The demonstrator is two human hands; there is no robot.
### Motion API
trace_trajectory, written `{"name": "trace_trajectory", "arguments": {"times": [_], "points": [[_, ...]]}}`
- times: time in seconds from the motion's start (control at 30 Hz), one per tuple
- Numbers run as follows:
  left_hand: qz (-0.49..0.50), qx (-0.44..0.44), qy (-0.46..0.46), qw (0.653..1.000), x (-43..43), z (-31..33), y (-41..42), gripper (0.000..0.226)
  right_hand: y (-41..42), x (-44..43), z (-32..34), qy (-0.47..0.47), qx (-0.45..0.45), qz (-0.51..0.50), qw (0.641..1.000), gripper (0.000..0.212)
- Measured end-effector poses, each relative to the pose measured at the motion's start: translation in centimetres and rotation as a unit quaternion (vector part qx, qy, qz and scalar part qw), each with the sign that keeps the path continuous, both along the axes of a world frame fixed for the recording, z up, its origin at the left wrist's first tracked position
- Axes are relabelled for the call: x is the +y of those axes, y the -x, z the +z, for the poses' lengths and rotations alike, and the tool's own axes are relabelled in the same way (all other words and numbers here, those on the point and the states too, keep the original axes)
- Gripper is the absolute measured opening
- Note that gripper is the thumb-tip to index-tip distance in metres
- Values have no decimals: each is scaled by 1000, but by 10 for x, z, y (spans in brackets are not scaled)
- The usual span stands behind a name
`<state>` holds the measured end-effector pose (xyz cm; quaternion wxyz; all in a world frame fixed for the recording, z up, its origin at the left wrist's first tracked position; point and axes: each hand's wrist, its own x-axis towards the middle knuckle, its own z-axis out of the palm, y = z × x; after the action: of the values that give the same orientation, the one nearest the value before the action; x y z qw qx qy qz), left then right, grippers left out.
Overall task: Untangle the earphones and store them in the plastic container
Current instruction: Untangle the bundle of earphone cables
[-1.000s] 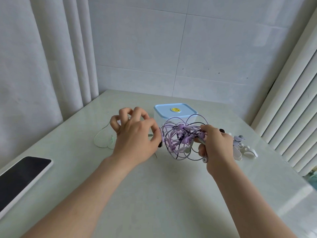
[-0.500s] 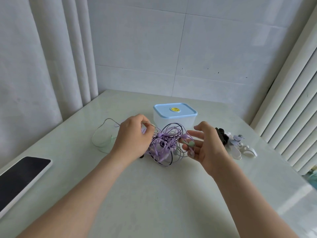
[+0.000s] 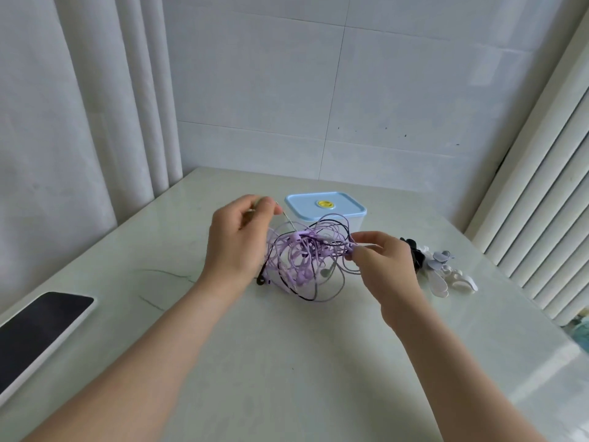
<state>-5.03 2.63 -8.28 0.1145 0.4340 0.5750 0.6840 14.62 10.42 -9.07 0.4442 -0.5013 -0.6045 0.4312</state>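
Head view, the only one. Pale marble-look table [image 3: 287,362] in a corner, with a tiled wall [image 3: 318,90] behind, a curtain [image 3: 95,106] along the left edge and slatted blinds [image 3: 541,202] along the right edge.

Earphones [image 3: 306,260]: one tangled bunch, mostly purple cords with a few black and one pale grey. It sits mid-table between the two hands, a bit toward the far edge. The top of the bunch is held up. Cannot tell if the lowest loops touch the table. A black bud [image 3: 260,280] hangs at the bunch's left side, just under the left palm.

Left hand [image 3: 236,240]: back to the camera, fingers curled. Thumb and forefinger pinch the pale cord, which runs down-right into the bunch. The hand is at the bunch's left side and touches the cords.

Right hand [image 3: 385,263]: fingers curled, with the fingertips [image 3: 358,252] pinching purple cord at the bunch's right side. Other fingers are partly hidden.

Container [image 3: 357,223]: clear box, just behind the bunch toward the far edge, about centred. Its blue lid [image 3: 325,205] is on, with a yellow disc in the middle. Cord loops cover its front in this view, so contact is unclear.

Small pieces [image 3: 446,275]: a loose pile of white, grey and black bits near the right edge, just right of the right hand. Too small to identify.

Phone [image 3: 35,330]: at the near left edge, flat, with a dark screen up and a white rim, partly cut off by the frame. It is well apart from the hands.
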Motion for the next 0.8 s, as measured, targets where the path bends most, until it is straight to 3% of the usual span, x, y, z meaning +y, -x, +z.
{"name": "trace_trajectory", "arguments": {"times": [0.1, 0.2, 0.4, 0.5, 0.57, 0.63, 0.8], "points": [[21, -25, -30, 999, 0, 1, 3, 29, 1, -1, 0, -34, -1, -6, 999, 31], [-20, -15, -21, 999, 1, -1, 2, 29, 4, -4, -2, -96, -26, -22, 995, 36], [-79, 128, 4, 989, -3, -4, -9, 31, 19, -25, -3, -282, -64, 79, 954, 19], [-102, 141, -10, 985, -6, -1, -12, 31, 25, -25, -14, -274, -136, 136, 942, 45], [-123, 98, -31, 987, -7, 2, -13, 30, 25, -20, -19, -255, -184, 139, 939, 52], [-122, 15, -46, 991, -6, 5, -13, 32, 23, -17, -18, -247, -208, 110, 940, 45], [-117, -263, -66, 955, -1, 12, -5, 30, 18, -15, -7, -240, -109, 57, 963, 39]]}}
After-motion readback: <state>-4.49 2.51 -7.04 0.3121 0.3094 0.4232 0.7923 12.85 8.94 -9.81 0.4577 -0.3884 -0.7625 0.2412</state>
